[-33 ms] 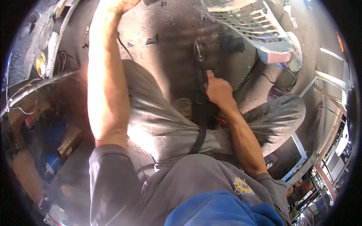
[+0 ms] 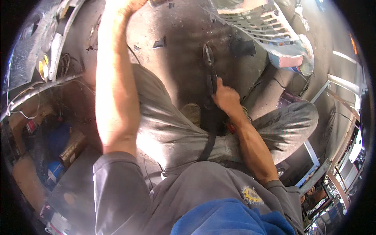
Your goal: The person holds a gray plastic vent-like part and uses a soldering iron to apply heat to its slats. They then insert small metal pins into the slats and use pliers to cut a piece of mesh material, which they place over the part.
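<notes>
My left hand (image 2: 135,4) reaches to the top edge, where its partly cropped fingers touch a small grey thing I cannot make out; whether they are closed around it does not show. In my right hand (image 2: 226,95), between my bent legs, is a long dark tool (image 2: 212,72) with an oval, metallic-looking far end (image 2: 207,53); my fingers are on its handle, slightly blurred. A dark strap or hose (image 2: 207,145) runs from near it across my trousers. Beyond it at the upper right is a pale slatted panel (image 2: 270,23) with a pink block (image 2: 290,61) on its end.
Dark scraps (image 2: 243,47) lie on the concrete floor. Metal panels (image 2: 29,55) and cables stand at the left, above a box (image 2: 72,150) and a blue container (image 2: 55,172). Metal frames (image 2: 313,176) crowd the right edge. A purple object (image 2: 286,100) lies behind my right knee.
My right hand and the dark tool have shifted slightly down. My left forearm has moved a little to the right.
</notes>
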A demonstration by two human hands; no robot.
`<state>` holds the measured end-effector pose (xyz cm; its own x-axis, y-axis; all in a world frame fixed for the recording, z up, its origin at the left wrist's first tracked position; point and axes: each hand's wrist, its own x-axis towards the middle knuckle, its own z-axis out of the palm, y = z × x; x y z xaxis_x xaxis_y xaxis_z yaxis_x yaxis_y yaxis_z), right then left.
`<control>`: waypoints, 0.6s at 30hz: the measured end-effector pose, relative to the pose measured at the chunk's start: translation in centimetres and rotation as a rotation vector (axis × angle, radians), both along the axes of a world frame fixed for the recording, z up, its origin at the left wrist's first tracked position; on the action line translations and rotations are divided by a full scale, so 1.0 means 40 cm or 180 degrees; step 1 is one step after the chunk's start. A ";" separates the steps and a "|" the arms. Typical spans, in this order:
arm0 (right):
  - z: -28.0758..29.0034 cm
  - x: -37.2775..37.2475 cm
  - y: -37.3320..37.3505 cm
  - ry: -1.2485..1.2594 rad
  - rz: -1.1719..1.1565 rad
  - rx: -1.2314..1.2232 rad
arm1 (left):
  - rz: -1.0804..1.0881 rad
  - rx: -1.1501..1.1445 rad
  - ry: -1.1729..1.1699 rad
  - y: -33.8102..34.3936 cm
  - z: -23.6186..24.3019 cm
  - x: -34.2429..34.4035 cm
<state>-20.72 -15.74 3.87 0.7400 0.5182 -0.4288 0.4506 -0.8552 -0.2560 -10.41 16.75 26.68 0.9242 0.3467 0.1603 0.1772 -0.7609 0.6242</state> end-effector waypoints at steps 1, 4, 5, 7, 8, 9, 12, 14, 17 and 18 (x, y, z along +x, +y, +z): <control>-0.049 0.003 -0.022 0.0747 -0.0283 -0.0751 | 0.0352 -0.0090 -0.0436 0.053 -0.123 0.039; -0.077 -0.002 -0.011 0.1222 -0.0371 -0.0879 | 0.0527 -0.0036 0.0296 0.085 -0.195 -0.009; -0.097 -0.018 -0.024 0.1272 -0.0448 -0.0944 | -0.0058 -0.0362 0.0429 0.090 -0.207 -0.026; -0.142 -0.028 -0.016 0.1221 -0.0452 -0.0903 | -0.0221 0.0048 0.0150 0.053 -0.200 -0.018; -0.156 -0.024 0.001 0.1160 -0.0423 -0.0859 | 0.0164 0.0680 -0.0139 0.002 -0.213 -0.003; -0.162 -0.026 -0.011 0.1030 -0.0448 -0.0870 | -0.0101 -0.0162 0.0083 -0.030 -0.180 -0.004; -0.167 -0.045 -0.032 0.0868 -0.0483 -0.0855 | -0.0417 -0.0344 0.0774 -0.046 -0.181 0.004; -0.168 -0.034 -0.023 0.0889 -0.0547 -0.0728 | -0.0188 -0.0516 0.1035 -0.063 -0.173 0.019; -0.170 -0.015 -0.083 0.0709 -0.0603 -0.0496 | -0.0151 -0.0642 0.1240 -0.099 -0.185 0.070; -0.164 -0.004 -0.086 0.1166 -0.1091 -0.0154 | -0.0151 -0.0741 0.1128 -0.114 -0.195 0.085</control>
